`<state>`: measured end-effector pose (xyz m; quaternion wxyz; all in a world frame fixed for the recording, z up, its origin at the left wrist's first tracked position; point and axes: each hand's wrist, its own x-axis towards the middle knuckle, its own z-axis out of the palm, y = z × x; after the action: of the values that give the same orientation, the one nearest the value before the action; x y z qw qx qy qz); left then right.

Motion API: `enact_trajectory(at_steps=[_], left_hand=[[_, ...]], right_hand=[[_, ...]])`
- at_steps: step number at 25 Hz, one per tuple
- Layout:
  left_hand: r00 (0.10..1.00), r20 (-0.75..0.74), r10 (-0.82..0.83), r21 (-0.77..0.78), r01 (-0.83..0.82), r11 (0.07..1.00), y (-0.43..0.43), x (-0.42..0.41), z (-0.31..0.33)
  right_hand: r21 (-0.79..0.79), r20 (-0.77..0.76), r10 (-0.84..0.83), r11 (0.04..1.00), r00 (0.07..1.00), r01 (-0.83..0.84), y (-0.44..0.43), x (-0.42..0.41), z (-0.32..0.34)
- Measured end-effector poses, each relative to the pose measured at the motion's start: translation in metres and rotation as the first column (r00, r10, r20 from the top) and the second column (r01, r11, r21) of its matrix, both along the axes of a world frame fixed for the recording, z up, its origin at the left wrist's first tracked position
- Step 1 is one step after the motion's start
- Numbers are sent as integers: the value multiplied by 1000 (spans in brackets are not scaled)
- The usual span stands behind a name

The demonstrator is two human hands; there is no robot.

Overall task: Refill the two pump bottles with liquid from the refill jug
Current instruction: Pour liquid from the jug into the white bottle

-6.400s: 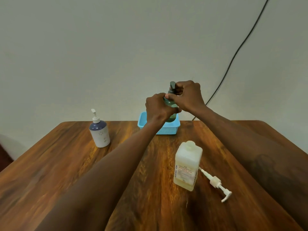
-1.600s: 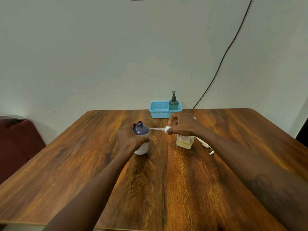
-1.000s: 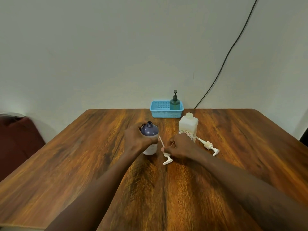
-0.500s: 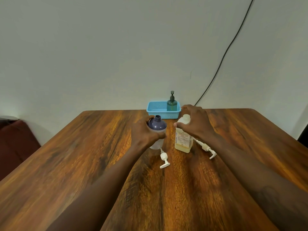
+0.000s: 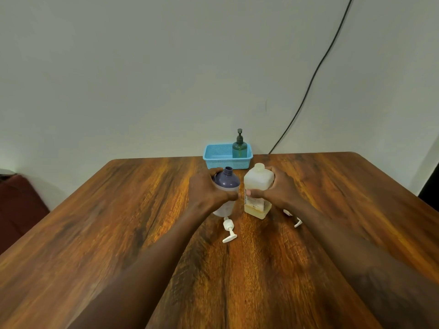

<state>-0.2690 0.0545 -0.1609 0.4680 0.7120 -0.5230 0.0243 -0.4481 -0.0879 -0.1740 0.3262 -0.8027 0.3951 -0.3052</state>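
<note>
Left hand clasped the uncapped purple bottle while right hand gripped the refill jug alongside, a lift-and-tip likely next.

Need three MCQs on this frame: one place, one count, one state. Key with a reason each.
1. Where does the green pump bottle stand?
A. In the blue basket
B. On a shelf
C. On the floor

2. How many loose pump heads lie on the table?
A. None
B. One
C. Two

3. The neck of the purple bottle in the left hand is:
A. Closed by a pump
B. Open
C. Sealed with a flat cap

Key:
1 A, it stands upright in the basket.
2 C, one pump head lies before the purple bottle. A second pump head is half hidden by the wrist of the right hand, which grips the refill jug.
3 B, bare threads show.
</note>
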Motion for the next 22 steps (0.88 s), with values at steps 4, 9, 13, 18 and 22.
enact_trajectory(at_steps=[4,9,13,18,22], left_hand=[[998,49,32,18,-33,999,10,-2,-1],[994,79,70,20,-72,997,22,-6,3],[990,96,102,14,-103,995,28,-12,10],[984,134,117,-6,-117,993,34,-18,17],[979,159,128,-2,-129,992,35,-19,19]], right_hand=[[-295,8,-78,953,997,77,12,6,8],[-603,-19,-39,797,999,19,20,6,27],[-722,-37,-62,692,997,16,27,6,37],[-808,-49,-78,589,996,6,35,4,42],[-840,-71,-138,542,988,16,36,6,41]])
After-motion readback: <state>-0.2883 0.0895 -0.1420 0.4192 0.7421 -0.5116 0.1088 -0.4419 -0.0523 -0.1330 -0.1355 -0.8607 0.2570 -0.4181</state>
